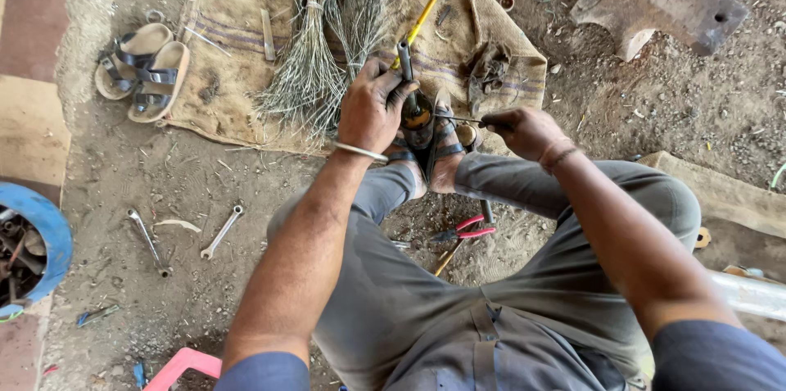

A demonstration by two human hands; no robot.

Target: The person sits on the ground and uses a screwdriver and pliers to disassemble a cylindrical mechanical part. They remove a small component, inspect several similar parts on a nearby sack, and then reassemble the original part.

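Left hand (pixel 372 104) closed around a dark tool (pixel 416 113) with a yellow rod (pixel 427 6), held between the sandalled feet. Right hand (pixel 524 131) pinches a thin wire (pixel 458 119) reaching the tool. Sacking (pixel 237 47) and wire bundles (pixel 315 72) lie beyond.

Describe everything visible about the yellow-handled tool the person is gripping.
The yellow-handled tool is long and thin, with a yellow shaft running up and right past the picture's top edge, over a burlap sack. Its lower end joins a dark, seemingly metal part with a short grey tube. The left hand wraps that dark part, which is pinned between the sandalled feet. The right hand holds a thin rod against it from the side.
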